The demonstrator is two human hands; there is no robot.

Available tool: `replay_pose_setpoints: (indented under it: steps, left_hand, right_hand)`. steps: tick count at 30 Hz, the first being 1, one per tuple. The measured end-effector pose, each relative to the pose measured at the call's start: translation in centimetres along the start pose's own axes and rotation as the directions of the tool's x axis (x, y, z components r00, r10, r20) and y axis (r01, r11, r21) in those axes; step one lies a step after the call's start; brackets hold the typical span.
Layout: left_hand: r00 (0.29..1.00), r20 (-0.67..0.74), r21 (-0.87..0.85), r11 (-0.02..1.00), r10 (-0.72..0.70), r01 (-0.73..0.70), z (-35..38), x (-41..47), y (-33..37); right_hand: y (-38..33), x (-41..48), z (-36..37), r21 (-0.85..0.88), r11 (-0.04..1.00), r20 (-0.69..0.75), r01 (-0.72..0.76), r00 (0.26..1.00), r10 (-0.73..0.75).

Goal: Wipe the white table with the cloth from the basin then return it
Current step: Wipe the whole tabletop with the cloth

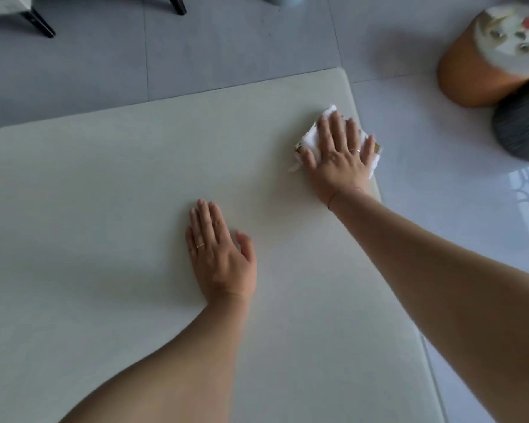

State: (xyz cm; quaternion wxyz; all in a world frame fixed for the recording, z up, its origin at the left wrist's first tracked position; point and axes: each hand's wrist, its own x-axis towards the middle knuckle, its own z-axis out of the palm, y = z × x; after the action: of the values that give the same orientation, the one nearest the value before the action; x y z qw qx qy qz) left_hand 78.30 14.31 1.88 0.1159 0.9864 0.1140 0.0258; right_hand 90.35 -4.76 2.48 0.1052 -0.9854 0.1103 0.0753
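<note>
Right hand (338,154) flat on cloth (310,138) — table's (104,193) right edge | left hand (219,254) flat

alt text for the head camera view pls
A person's right hand presses a folded white cloth near the far right corner of a white rectangular table, while the left hand rests open on it. A round orange stool stands nearby.

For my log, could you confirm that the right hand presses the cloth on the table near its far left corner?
Not quite: in the head view the right hand presses the cloth on the table near its far right corner.
</note>
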Motion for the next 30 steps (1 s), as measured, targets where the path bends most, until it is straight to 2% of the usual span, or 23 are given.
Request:
replay_pose_setpoints:
  steps: [2, 3, 5, 7, 9, 10, 12, 14, 16, 17, 18, 20, 22, 23, 24, 25, 27, 28, 29, 30]
  left_hand:
    - [1.000, 0.014, 0.007, 1.000, -0.010, 0.010, -0.1, 0.0, 0.0]
    - [1.000, 0.020, 0.010, 1.000, -0.008, 0.007, -0.1, 0.0, 0.1]
    - [1.000, 0.024, 0.016, 1.000, -0.010, 0.009, -0.2, 0.1, 0.2]
    - [1.000, 0.023, 0.015, 1.000, -0.011, 0.010, -0.3, 0.2, 0.2]
    - [1.000, 0.022, 0.017, 1.000, -0.008, 0.007, -0.2, 0.2, 0.2]
    - [1.000, 0.021, 0.018, 1.000, -0.010, 0.010, -0.2, 0.3, 0.2]
    - [1.000, 0.021, 0.018, 1.000, -0.009, 0.008, -0.2, 0.4, 0.1]
    - [1.000, 0.021, 0.019, 1.000, -0.001, 0.001, -0.2, 0.4, 0.2]
    - [1.000, 0.026, 0.014, 1.000, -0.010, 0.009, -0.2, 0.4, 0.3]
    - [1.000, 0.029, 0.010, 1.000, -0.012, 0.011, -0.2, 0.3, 0.3]
    - [1.000, 0.027, 0.008, 1.000, -0.010, 0.010, -0.3, 0.3, 0.3]
    - [1.000, 0.024, 0.013, 1.000, -0.014, 0.014, -0.3, 0.3, 0.4]
    - [1.000, 0.027, 0.016, 1.000, -0.014, 0.014, -0.3, 0.3, 0.3]
    - [1.000, 0.026, 0.017, 1.000, -0.009, 0.009, -0.2, 0.3, 0.3]
    - [1.000, 0.026, 0.017, 1.000, -0.006, 0.006, -0.2, 0.3, 0.2]
    - [1.000, 0.027, 0.017, 1.000, -0.006, 0.005, -0.1, 0.4, 0.2]
    - [0.999, 0.032, 0.017, 1.000, 0.002, -0.003, -0.1, 0.4, 0.2]
    - [1.000, 0.029, 0.018, 1.000, 0.007, -0.007, -0.1, 0.4, 0.2]
    - [1.000, 0.027, 0.017, 1.000, 0.006, -0.006, -0.1, 0.4, 0.2]
    - [1.000, 0.026, 0.015, 1.000, 0.004, -0.004, -0.1, 0.4, 0.2]
  right_hand:
    - [-3.2, -0.1, 0.8, 0.060, 0.986, -0.012, -0.155, 0.988, 0.156]
    - [-4.7, -0.5, 1.3, 0.074, 0.988, -0.009, -0.132, 0.991, 0.133]
    - [-6.5, -1.2, 1.9, 0.029, 0.995, 0.018, 0.093, 0.995, -0.094]
    - [-6.0, -0.7, 1.6, -0.025, 0.942, 0.054, 0.336, 0.941, -0.334]
    - [-4.1, 1.3, 0.9, -0.077, 0.880, 0.059, 0.468, 0.883, -0.465]
    - [-3.2, 2.6, 0.7, -0.101, 0.874, 0.047, 0.475, 0.880, -0.473]
    - [-1.7, 5.5, 0.1, -0.089, 0.937, 0.017, 0.337, 0.941, -0.337]
    - [-1.9, 7.5, -0.1, -0.028, 0.997, -0.019, 0.078, 0.997, -0.079]
    - [-4.1, 7.9, 0.2, 0.005, 0.993, -0.042, -0.117, 0.992, 0.117]
    - [-5.4, 7.6, 0.4, 0.022, 0.990, -0.043, -0.137, 0.990, 0.138]
    - [-6.7, 7.1, 0.7, 0.031, 0.996, -0.033, -0.083, 0.996, 0.084]
    - [-8.5, 6.2, 0.8, 0.005, 0.983, 0.020, 0.185, 0.983, -0.185]
    - [-8.1, 6.5, 0.4, -0.036, 0.909, 0.091, 0.415, 0.907, -0.410]
    - [-7.1, 7.2, 0.2, -0.065, 0.884, 0.098, 0.464, 0.884, -0.457]
    - [-5.8, 8.1, -0.1, -0.086, 0.887, 0.079, 0.454, 0.890, -0.448]
    - [-4.3, 9.2, -0.4, -0.087, 0.920, 0.043, 0.383, 0.924, -0.381]
    - [-1.1, 11.4, -1.3, -0.032, 0.994, 0.001, 0.104, 0.995, -0.104]
    - [-0.2, 12.1, -1.8, 0.007, 1.000, 0.007, -0.023, 1.000, 0.023]
    - [-0.1, 12.1, -2.1, 0.026, 0.996, 0.017, -0.087, 0.996, 0.086]
    - [-0.7, 11.5, -2.1, 0.020, 0.996, 0.014, -0.089, 0.996, 0.089]
